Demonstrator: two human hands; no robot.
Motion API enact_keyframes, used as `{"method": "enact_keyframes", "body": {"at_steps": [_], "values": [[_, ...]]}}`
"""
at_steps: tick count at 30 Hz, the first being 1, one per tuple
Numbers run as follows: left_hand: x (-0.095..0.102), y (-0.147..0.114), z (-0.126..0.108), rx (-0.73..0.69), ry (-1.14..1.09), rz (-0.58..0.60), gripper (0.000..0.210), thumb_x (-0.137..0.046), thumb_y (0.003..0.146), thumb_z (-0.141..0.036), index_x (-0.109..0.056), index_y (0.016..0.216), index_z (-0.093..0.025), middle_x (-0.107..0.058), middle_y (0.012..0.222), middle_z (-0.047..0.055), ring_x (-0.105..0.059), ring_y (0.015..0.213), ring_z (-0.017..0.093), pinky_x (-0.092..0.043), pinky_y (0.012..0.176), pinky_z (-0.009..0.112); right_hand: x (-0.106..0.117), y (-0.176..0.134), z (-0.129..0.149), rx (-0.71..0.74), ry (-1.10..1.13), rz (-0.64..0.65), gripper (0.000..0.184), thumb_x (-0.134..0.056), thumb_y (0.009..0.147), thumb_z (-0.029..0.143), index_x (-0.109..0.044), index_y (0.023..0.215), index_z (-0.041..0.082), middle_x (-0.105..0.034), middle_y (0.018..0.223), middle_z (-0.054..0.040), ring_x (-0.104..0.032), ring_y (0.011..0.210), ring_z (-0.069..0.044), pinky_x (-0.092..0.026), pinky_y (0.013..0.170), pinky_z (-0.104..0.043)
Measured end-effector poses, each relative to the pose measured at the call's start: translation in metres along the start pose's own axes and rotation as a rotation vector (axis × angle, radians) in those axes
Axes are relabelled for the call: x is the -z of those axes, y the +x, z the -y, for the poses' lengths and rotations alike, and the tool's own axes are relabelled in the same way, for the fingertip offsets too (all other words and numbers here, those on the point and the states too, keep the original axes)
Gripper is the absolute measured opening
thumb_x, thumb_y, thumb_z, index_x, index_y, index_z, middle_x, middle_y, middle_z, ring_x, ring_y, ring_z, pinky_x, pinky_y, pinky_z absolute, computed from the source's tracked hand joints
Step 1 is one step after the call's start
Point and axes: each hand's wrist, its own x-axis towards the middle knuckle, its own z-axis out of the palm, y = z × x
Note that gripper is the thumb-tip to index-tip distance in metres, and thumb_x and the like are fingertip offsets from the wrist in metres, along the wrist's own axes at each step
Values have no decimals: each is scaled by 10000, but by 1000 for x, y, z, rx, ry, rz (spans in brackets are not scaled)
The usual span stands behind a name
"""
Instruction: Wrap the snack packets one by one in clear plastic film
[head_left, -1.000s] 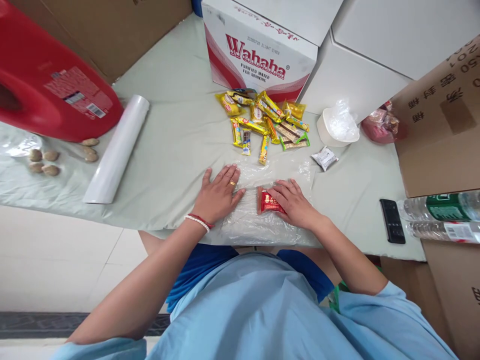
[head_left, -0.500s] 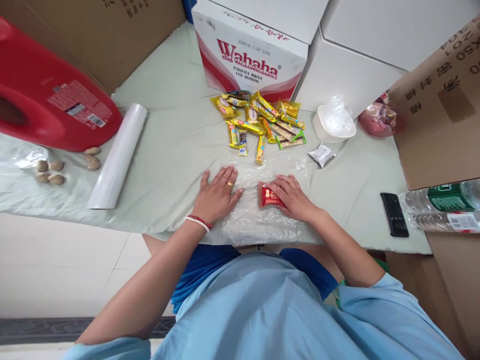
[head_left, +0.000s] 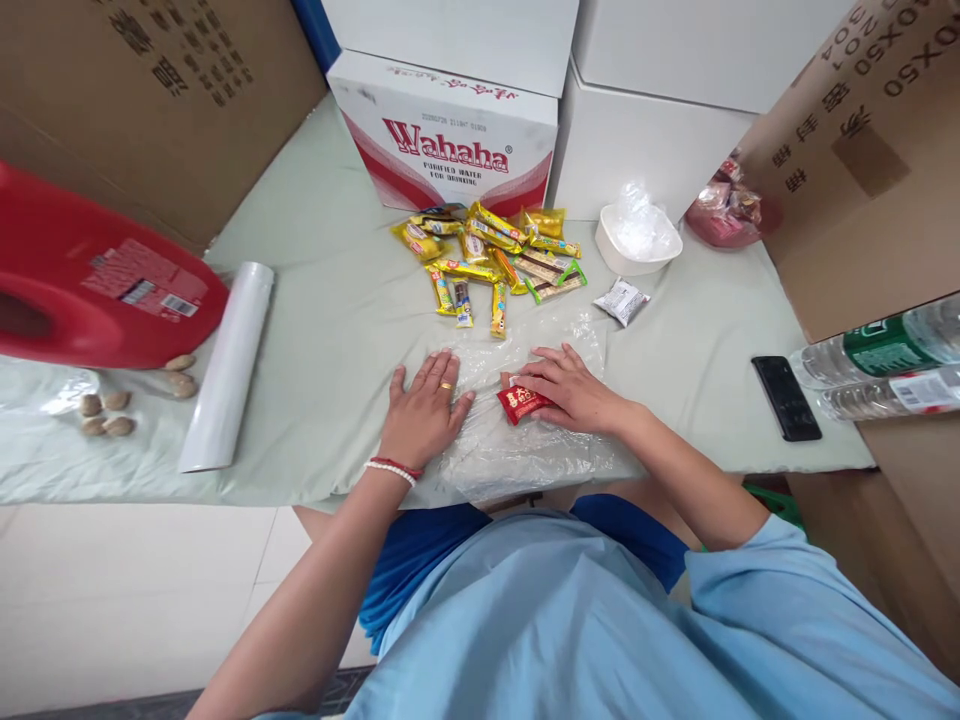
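My left hand (head_left: 424,405) lies flat with its fingers spread, at the left edge of a clear plastic sheet (head_left: 480,465). On that sheet, my right hand (head_left: 574,390) has its fingers over and around the right end of a red snack packet (head_left: 517,403) with gold lettering. The hand hides part of the packet. Beyond both hands lies a loose pile of yellow-wrapped snack bars (head_left: 472,270), with green-edged wafer packs (head_left: 555,283) at its right side. A small silver-white packet (head_left: 622,301) rests to the right of the sheet.
At left stand a red jug (head_left: 97,290), a roll of plastic film (head_left: 229,370) and several walnuts (head_left: 105,413). Behind are a Wahaha carton (head_left: 450,140) and a white bowl (head_left: 637,250) holding clear plastic. A phone (head_left: 786,398) and bottles (head_left: 900,340) lie at right.
The red packet has turned and tilted under my right hand and sits slightly further left on the sheet. My left hand stays flat. The camera view has shifted a little.
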Motion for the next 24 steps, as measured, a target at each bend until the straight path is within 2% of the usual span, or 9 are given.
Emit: {"method": "enact_keyframes", "body": {"at_steps": [3,9,17,24], "values": [[0,0,0,9,5,9,672,-282,1084,-494,-379,1642,-132,-369,1716,164,-346,1602,318,-143,1304,655,1,1,-2,-20,13,-40,559,-552,1069,510,-532,1562,247,-599,1485,-156,-323,1566,-373,-142,1282,-705],[0,1,-1,13,-3,12,669,-301,1078,-488,-372,1648,-146,-372,1715,165,-349,1601,327,-142,1302,658,-9,-6,2,-81,9,-129,510,-552,1070,499,-574,1525,270,-597,1445,-148,-354,1549,-366,-190,1277,-685],[1,0,3,24,-43,-5,671,-262,1088,-491,-359,1649,-136,-373,1714,175,-366,1592,318,-161,1307,626,-29,-15,11,-129,-102,-165,461,-547,1082,403,-564,1538,341,-555,1536,-113,-307,1581,-344,-140,1282,-697],[-5,1,12,45,-145,-73,665,-306,1087,-479,-328,1659,-140,-312,1740,198,-330,1609,323,-212,1300,626,-35,-19,17,-152,-128,-131,542,-532,1085,427,-480,1606,288,-423,1687,-142,-240,1618,-364,-104,1281,-727]]}}
